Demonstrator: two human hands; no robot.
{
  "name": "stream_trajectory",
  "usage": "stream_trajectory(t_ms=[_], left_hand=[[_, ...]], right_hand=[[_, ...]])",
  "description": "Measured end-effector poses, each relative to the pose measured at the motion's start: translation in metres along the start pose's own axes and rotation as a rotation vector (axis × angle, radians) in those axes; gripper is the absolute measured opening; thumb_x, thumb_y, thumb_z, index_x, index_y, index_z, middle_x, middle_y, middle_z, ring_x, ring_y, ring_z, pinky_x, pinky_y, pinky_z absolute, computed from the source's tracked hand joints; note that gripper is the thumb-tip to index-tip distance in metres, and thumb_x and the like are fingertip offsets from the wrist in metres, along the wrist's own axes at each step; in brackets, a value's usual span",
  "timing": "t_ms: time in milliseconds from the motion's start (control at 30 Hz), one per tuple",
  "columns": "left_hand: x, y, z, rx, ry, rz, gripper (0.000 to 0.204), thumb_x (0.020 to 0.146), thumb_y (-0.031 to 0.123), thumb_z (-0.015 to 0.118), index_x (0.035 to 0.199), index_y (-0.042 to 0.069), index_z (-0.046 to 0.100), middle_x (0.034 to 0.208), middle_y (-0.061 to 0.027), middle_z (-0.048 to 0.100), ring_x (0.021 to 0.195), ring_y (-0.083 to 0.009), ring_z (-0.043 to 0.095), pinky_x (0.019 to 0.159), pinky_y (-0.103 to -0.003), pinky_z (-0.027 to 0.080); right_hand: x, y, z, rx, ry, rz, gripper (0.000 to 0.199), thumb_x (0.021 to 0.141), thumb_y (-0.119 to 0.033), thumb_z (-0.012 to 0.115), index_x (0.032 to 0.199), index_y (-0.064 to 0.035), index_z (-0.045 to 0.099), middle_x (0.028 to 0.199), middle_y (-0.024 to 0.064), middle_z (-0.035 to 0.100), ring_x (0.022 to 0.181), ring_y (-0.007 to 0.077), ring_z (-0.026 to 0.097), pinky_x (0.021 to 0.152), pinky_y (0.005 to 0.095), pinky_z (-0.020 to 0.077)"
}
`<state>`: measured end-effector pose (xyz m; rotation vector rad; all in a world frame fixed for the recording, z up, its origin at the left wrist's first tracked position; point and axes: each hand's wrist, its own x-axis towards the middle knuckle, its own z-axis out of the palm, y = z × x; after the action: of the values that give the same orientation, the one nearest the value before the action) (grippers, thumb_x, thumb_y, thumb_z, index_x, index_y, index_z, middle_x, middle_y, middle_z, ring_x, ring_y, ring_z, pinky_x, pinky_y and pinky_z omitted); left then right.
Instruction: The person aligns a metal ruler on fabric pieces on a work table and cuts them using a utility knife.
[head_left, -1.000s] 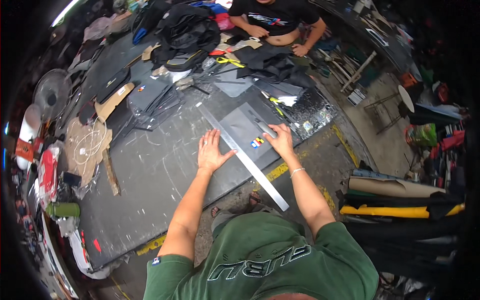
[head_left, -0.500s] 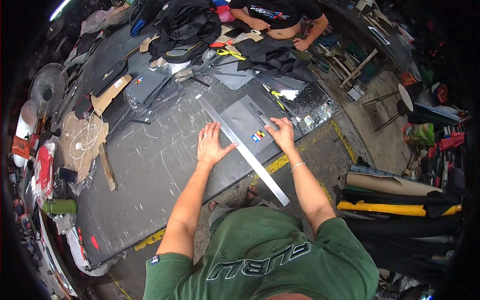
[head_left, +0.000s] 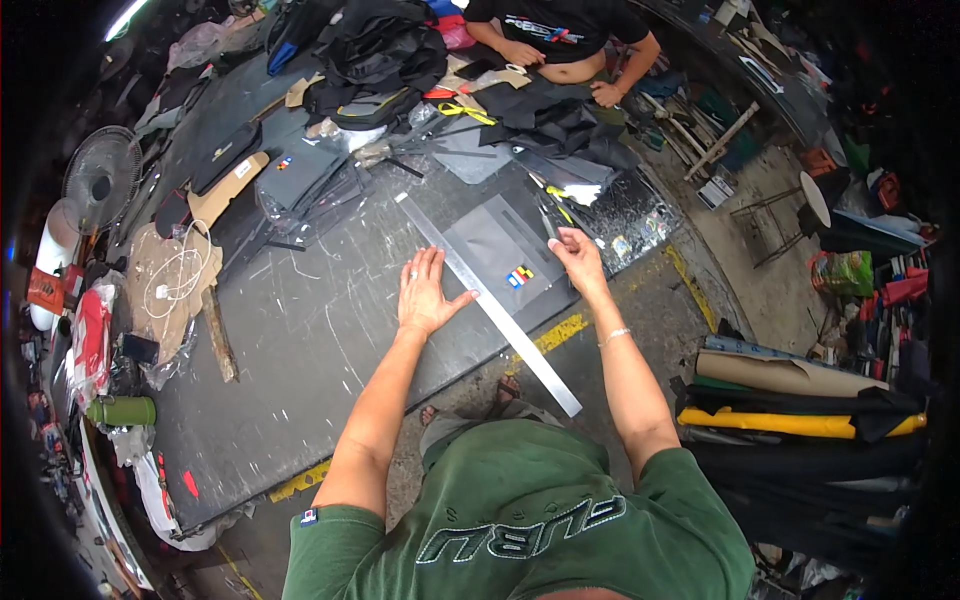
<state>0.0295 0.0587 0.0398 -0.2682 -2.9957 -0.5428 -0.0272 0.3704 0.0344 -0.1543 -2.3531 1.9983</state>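
Left hand (head_left: 424, 293) lies flat, fingers spread, pinning the long metal ruler (head_left: 487, 300) running diagonally away; right hand (head_left: 577, 256) presses the grey sheet (head_left: 497, 243) just beyond it, holding nothing.

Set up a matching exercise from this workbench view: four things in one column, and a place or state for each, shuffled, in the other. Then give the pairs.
Things:
1. left hand
2. right hand
3. yellow-handled scissors
4. electric fan

Places or states:
A. at the far left edge of the bench
B. pressed flat beside the long metal ruler, thumb touching it
C. on the dark pieces at the far end, near the other person
D. fingers on the upper right part of the grey sheet

Pairs: 1-B, 2-D, 3-C, 4-A
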Motion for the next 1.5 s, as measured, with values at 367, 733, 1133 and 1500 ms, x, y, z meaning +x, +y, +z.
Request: stream_trajectory(t_ms=[367,733,1133,1500], left_hand=[[0.009,-0.011,0.008,0.025,0.079,0.041,0.110,0.079,0.076,0.067,0.151,-0.002,0.042,0.158,-0.0189,0.041,0.152,-0.0357,0.029,0.125,-0.056,0.020],[0.003,-0.023,0.007,-0.114,0.067,0.052,0.063,0.103,0.043,0.055,0.152,0.005,0.042,0.154,-0.0172,0.045,0.148,-0.0357,0.037,0.123,-0.052,0.025],[0.002,-0.003,0.007,0.147,0.126,0.094,0.075,0.092,0.056,0.067,0.143,0.003,0.051,0.149,-0.0161,0.049,0.143,-0.0368,0.040,0.121,-0.051,0.029],[0.027,-0.007,0.008,-0.026,0.135,0.044,0.082,0.091,0.059,0.066,0.145,0.000,0.049,0.152,-0.0186,0.047,0.144,-0.0373,0.040,0.123,-0.052,0.026]], right_hand=[[-0.107,-0.025,-0.020,-0.494,-0.160,0.098,0.035,0.098,-0.036,0.070,0.095,-0.0016,0.064,0.067,0.0036,0.052,0.066,0.0132,0.048,0.062,0.0337,0.0430],[-0.191,-0.001,0.015,-0.391,-0.326,0.345,0.035,0.097,-0.038,0.069,0.109,-0.0057,0.067,0.074,0.0127,0.070,0.061,0.0247,0.066,0.064,0.0375,0.0522],[-0.182,0.015,-0.009,-0.376,-0.356,0.410,0.029,0.097,-0.031,0.070,0.096,-0.0026,0.066,0.071,0.0098,0.064,0.065,0.0164,0.062,0.062,0.0339,0.0490],[-0.160,0.003,0.008,-0.360,-0.227,0.295,0.035,0.092,-0.034,0.075,0.100,-0.0009,0.068,0.080,0.0180,0.068,0.072,0.0292,0.066,0.071,0.0390,0.0520]])
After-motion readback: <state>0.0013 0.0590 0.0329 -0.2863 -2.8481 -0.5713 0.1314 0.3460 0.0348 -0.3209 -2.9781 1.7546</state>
